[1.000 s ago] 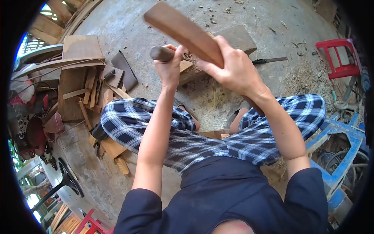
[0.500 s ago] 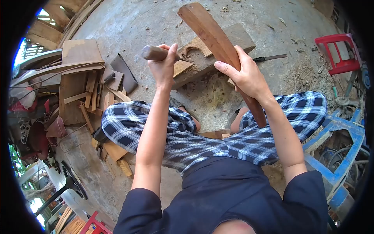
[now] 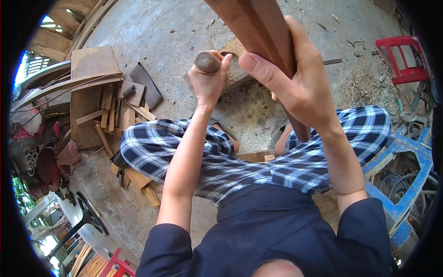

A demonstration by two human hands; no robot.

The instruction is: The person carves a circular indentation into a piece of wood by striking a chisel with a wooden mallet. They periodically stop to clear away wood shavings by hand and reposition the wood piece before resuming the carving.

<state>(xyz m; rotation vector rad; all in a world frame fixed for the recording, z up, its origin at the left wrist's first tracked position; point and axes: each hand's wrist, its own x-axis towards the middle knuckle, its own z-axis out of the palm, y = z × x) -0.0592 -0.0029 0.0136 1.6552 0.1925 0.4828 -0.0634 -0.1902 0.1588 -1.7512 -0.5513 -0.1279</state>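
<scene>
My left hand (image 3: 210, 82) is wrapped around the round wooden handle of a chisel (image 3: 207, 62), with the handle's butt toward me; the blade is hidden behind the hand. In my right hand (image 3: 307, 83) is a long, dark-brown, slightly curved wooden bar (image 3: 265, 30), raised close to the camera, thumb across its near face. Below my hands a light wooden piece (image 3: 233, 46) with a curved cut-out lies on a thick wooden block (image 3: 240, 79). Both are partly hidden by my hands and the bar.
Wood offcuts (image 3: 109, 104) and a dark curved strip (image 3: 146, 85) lie at left. A red plastic stool (image 3: 402, 60) stands at upper right, above a blue metal frame (image 3: 399, 161). Wood shavings (image 3: 364, 85) litter the concrete floor. A thin dark tool (image 3: 333, 61) shows beyond my right hand.
The wooden bar in my right hand has risen toward the camera. My left hand has shifted right, and the chisel's handle has tipped up so its butt faces me.
</scene>
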